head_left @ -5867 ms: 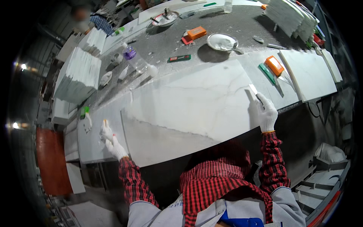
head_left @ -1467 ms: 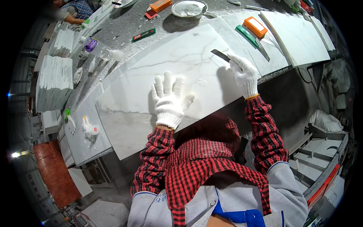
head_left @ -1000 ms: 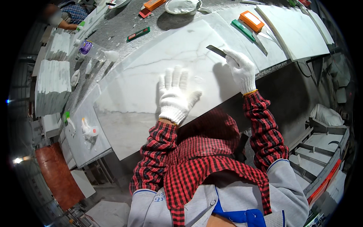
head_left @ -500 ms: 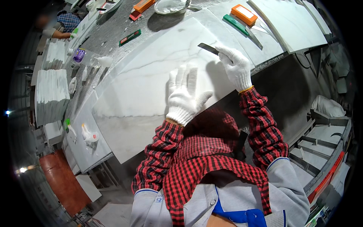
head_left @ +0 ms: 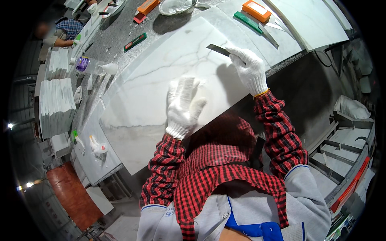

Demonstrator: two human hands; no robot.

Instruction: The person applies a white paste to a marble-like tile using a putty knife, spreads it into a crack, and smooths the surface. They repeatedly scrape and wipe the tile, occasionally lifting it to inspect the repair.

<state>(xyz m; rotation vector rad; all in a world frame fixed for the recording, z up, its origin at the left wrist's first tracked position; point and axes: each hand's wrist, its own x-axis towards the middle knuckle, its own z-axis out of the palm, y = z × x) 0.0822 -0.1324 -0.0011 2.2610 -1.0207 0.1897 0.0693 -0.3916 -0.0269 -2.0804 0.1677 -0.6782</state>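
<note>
A large white marble-look slab (head_left: 140,96) with grey veins lies in front of me. My left hand (head_left: 183,105), in a white knit glove, rests on it or just over it, fingers stretched out and blurred by motion. My right hand (head_left: 247,66), gloved the same way, is closed around a flat dark scraper blade (head_left: 218,50). The blade juts out leftward over the slab's right part, and its gripped end is hidden in the fingers. Beyond that hand, a green-handled knife (head_left: 257,28) and an orange box (head_left: 256,11) lie on a neighbouring pale slab.
At the far side sit a round bowl (head_left: 177,6) and a green utility knife (head_left: 135,41). Leftward are a clear bottle (head_left: 88,65), stacked slabs (head_left: 57,106) and a spray bottle (head_left: 97,146). A co-worker (head_left: 66,30) stands far left. A metal rack (head_left: 341,160) is at right.
My left hand has slid left and slightly toward me across the slab. The right hand keeps its hold on the scraper blade and has barely shifted. The whole view has turned slightly.
</note>
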